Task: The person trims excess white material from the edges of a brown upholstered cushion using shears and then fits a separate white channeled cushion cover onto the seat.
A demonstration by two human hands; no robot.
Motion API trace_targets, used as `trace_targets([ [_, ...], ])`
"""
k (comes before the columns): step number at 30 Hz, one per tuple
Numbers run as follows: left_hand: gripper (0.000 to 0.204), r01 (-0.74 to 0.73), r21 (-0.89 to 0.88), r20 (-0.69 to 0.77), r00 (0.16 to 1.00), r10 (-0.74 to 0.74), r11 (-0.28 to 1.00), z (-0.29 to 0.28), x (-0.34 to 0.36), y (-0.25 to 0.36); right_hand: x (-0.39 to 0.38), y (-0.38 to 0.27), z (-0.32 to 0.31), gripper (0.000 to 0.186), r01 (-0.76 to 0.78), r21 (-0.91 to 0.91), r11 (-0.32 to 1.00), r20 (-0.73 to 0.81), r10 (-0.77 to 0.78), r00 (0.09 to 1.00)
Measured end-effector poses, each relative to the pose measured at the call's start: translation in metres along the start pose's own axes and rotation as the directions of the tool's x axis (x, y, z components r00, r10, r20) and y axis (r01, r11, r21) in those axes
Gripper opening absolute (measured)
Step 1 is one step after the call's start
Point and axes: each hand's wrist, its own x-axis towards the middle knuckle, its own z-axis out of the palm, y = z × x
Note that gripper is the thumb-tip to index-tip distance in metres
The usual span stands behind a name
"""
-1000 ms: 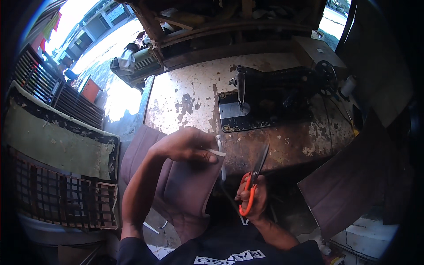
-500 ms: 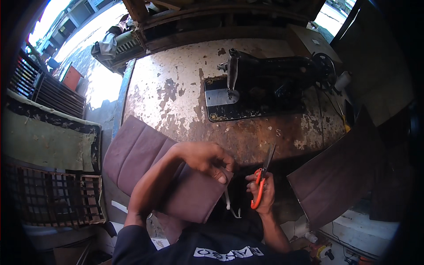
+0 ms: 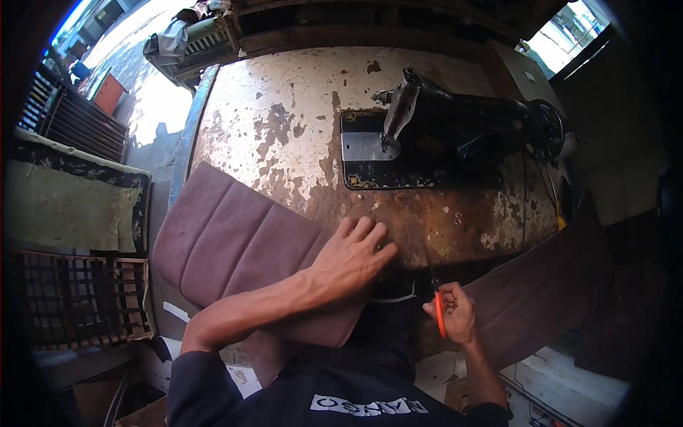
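My left hand (image 3: pixel 359 249) is over the upper right part of a padded mauve fabric panel (image 3: pixel 220 249), its bent fingers apart with the tips at the worn tabletop (image 3: pixel 270 85); its thumb is hidden. The panel has stitched channels and hangs over the table's front edge. A white cord (image 3: pixel 402 297) dangles below that hand. My right hand (image 3: pixel 455 313) grips orange-handled scissors (image 3: pixel 439 309) low at the table's edge, blades pointing up. Behind both hands stands a black sewing machine (image 3: pixel 469 114).
A second dark mauve piece (image 3: pixel 526 292) hangs at the right beside a white spool (image 3: pixel 569 146). At left are a worn frame with dark webbing (image 3: pixel 82 299) and a green panel (image 3: pixel 67 206). A wooden structure (image 3: pixel 370 25) is behind the table, with a sunlit street (image 3: pixel 153 107) beyond.
My left hand has swung up and right onto the table edge, the white strip no longer showing in its fingers. The scissors moved right and down, and the mauve panel shifted left and up.
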Motion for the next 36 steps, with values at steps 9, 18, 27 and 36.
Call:
trace_targets([
  [9, 0.070, 0.411, 0.248, -0.030, 0.908, -0.418, 0.877, 0.035, -0.061, 0.076, 0.015, -0.044, -0.012, 0.042, -0.002, -0.177, 0.984, 0.218, 0.041, 0.975],
  [18, 0.066, 0.458, -0.141, -0.160, 0.864, -0.477, 0.878, 0.031, -0.065, 0.071, 0.029, -0.059, -0.039, 0.049, -0.003, -0.321, 0.947, 0.461, 0.159, 0.873],
  [27, 0.061, 0.470, -0.133, -0.157, 0.860, -0.486, 0.873, 0.032, -0.063, 0.076, 0.059, -0.054, -0.018, 0.052, -0.070, -0.183, 0.981, 0.530, 0.158, 0.833],
  [36, 0.063, 0.458, -0.188, -0.167, 0.857, -0.488, 0.869, 0.033, -0.064, 0.075, 0.065, -0.061, -0.015, 0.055, -0.069, -0.248, 0.966, 0.531, 0.195, 0.825],
])
